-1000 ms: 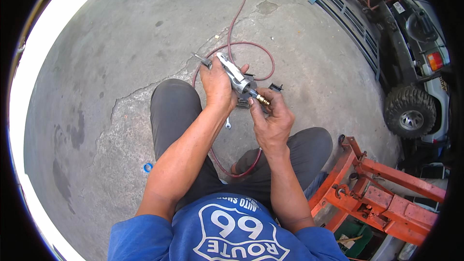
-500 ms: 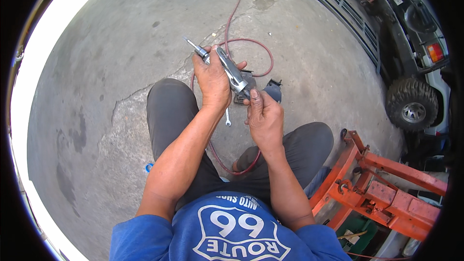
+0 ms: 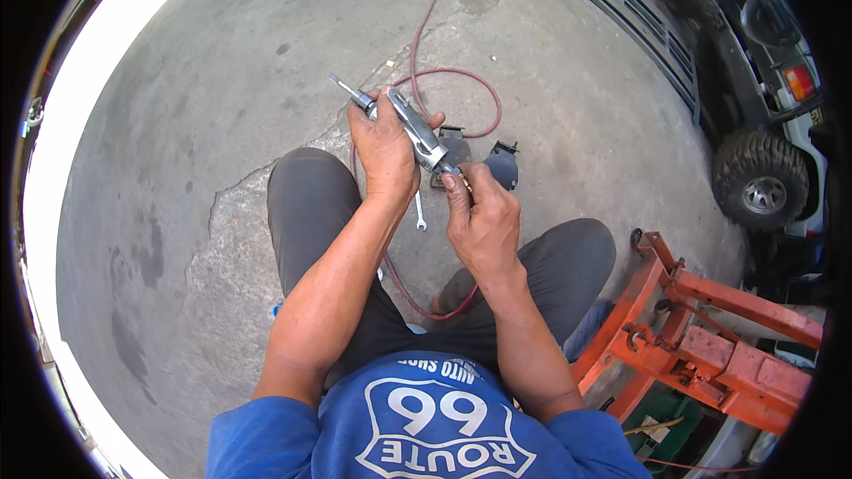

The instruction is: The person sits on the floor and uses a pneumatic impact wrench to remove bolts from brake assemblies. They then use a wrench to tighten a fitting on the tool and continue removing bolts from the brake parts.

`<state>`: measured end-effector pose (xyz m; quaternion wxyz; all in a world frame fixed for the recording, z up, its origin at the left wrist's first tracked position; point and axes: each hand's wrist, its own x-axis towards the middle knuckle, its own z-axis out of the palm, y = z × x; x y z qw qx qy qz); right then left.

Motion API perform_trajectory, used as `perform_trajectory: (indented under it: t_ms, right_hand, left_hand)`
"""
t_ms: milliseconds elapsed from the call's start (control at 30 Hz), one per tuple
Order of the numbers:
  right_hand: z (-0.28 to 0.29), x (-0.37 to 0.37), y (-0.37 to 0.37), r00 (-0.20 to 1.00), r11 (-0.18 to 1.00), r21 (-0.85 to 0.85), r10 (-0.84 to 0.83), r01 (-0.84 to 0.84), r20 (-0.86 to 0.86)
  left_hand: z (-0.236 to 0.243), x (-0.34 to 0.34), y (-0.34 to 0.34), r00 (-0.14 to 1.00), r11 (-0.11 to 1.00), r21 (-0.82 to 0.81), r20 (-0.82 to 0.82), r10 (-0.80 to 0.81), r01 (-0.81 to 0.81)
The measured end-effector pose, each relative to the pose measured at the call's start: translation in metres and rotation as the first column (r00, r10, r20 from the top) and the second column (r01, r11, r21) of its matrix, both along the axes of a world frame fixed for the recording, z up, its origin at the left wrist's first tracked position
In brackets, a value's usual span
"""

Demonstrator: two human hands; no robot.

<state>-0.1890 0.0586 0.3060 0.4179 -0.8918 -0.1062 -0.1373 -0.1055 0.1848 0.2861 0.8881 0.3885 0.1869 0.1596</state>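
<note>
My left hand (image 3: 383, 149) is wrapped around a silver pneumatic tool (image 3: 415, 129), held over my knees with its thin nose pointing up and left. The fingertips of my right hand (image 3: 482, 217) pinch the small brass fitting (image 3: 463, 180) at the tool's rear end. A red air hose (image 3: 461, 80) loops on the concrete beyond the tool and also runs under my legs. A small wrench (image 3: 420, 213) lies on the ground between my hands.
Two dark metal parts (image 3: 502, 163) lie on the cracked concrete just past my hands. An orange steel frame (image 3: 710, 337) stands at my right. A vehicle with a knobby tyre (image 3: 761, 191) is parked at the far right, near a floor grate (image 3: 639, 31).
Both hands have drifted slightly left and lower in view with the tool. My right fingers stay at the rear fitting, now pinching it closer.
</note>
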Motion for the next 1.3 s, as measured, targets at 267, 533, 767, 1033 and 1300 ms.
perform_trajectory:
  t_ms: [267,533,767,1033,1300]
  right_hand:
    - [-0.001,0.007,-0.003,0.94,0.97,0.231,0.01,0.073,-0.34]
    - [-0.011,0.004,0.001,0.999,0.997,0.081,0.003,-0.007,0.05]
    - [-0.017,0.007,0.002,0.982,0.953,0.298,0.0,0.057,-0.191]
    - [-0.018,0.005,-0.004,0.777,0.785,0.579,0.217,0.221,-0.591]
    - [-0.019,0.007,-0.009,0.765,0.632,0.76,0.41,0.155,-0.497]
  left_hand:
    - [0.007,-0.003,-0.003,0.998,0.998,0.046,-0.045,-0.041,0.043]
    - [0.003,0.0,-0.003,0.997,0.999,0.025,-0.075,0.026,-0.024]
    - [0.009,-0.003,-0.003,0.999,0.986,0.163,-0.01,0.039,-0.037]
    - [0.016,-0.004,-0.006,1.0,0.976,0.215,0.02,0.008,-0.012]
    - [0.02,-0.006,-0.004,0.993,0.965,0.261,0.104,-0.059,0.03]
